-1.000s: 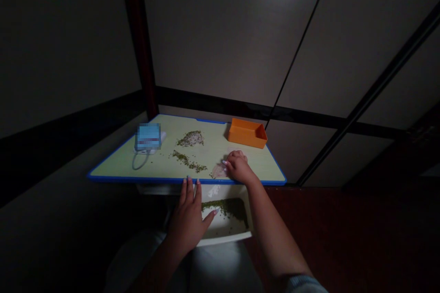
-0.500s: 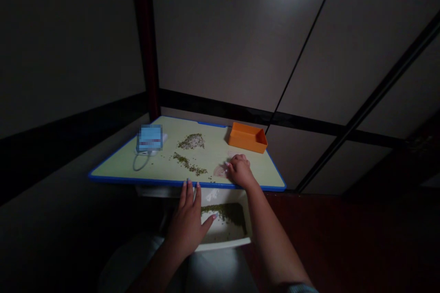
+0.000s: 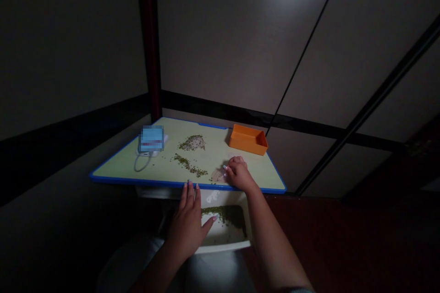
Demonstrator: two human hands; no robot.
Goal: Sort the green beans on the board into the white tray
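Observation:
My right hand [image 3: 238, 172] rests on the pale green tabletop [image 3: 168, 173] near its front edge, its fingers curled together. Whatever they may hold is hidden. Beside the fingertips lies a thin pinkish patch [image 3: 218, 175] whose kind I cannot make out. My left hand [image 3: 189, 224] is stretched out with fingers apart, their tips at the table's blue front edge. Its thumb extends over the white drawer [image 3: 227, 244], which holds many small green beans [image 3: 232, 215]. A line of similar green beans [image 3: 190, 165] lies loose between the hands and a mixed heap of white and green grains [image 3: 193, 143].
An orange open box [image 3: 248, 139] stands at the table's back right. On the left is a device with a blurred screen [image 3: 151, 139] and a looped white cable [image 3: 142, 165]. Dark panelled walls [image 3: 240, 46] close in behind and to the left.
My right hand has shifted very slightly left, its fingers still curled on the tabletop. The left hand stays in place. The whole view has moved a little.

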